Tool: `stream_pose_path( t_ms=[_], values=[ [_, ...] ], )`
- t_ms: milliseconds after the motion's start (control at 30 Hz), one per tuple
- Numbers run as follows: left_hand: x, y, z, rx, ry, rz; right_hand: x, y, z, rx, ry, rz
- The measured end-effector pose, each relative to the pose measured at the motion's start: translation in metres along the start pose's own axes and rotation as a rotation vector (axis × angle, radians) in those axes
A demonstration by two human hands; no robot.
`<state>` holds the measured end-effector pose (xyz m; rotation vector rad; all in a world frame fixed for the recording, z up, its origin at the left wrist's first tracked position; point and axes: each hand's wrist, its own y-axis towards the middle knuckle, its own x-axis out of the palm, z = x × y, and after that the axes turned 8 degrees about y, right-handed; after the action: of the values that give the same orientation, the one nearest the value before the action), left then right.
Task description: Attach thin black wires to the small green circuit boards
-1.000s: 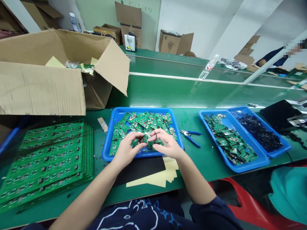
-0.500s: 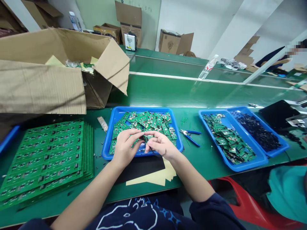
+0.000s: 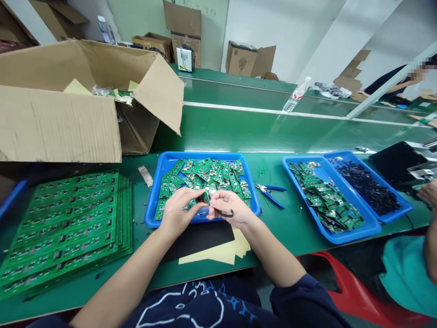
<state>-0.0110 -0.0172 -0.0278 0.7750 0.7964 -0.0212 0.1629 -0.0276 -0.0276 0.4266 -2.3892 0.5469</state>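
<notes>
My left hand [image 3: 179,212] and my right hand [image 3: 227,208] meet low over a blue plastic tray [image 3: 201,156] heaped with small green circuit boards [image 3: 208,175]. Between my fingers sits a small green circuit board [image 3: 205,197], partly hidden by them. My left fingers pinch it. A thin curved black strip [image 3: 226,213] shows against my right hand, held by its fingers. I cannot see exactly how the strip and board meet.
Stacked green circuit-board panels [image 3: 64,232] lie left, below an open cardboard box [image 3: 61,107]. Right of the tray are blue-handled pliers [image 3: 269,196], a blue tray of boards [image 3: 327,200] and one of black pieces [image 3: 367,187]. A co-worker's hand [image 3: 426,193] enters at right.
My hands have drawn closer together and lower over the tray, and the black strip now shows at my right hand. A co-worker's hand has entered at the right edge.
</notes>
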Motion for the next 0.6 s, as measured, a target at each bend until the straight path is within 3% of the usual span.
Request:
stream_pose_path(
  t_ms=[200,433,600],
  values=[
    [0.0018,-0.0028,-0.0035,0.119,0.183,0.154,-0.0016,0.0023,0.0001,0.154,0.106,-0.040],
    [0.0009,-0.0019,-0.0010,0.033,0.073,0.069,-0.0056,0.0018,-0.0015,0.206,0.114,-0.073],
    [-0.0006,0.0011,0.0013,0.007,-0.120,-0.010,-0.0064,0.0030,0.0032,0.096,0.028,-0.099]
  ],
)
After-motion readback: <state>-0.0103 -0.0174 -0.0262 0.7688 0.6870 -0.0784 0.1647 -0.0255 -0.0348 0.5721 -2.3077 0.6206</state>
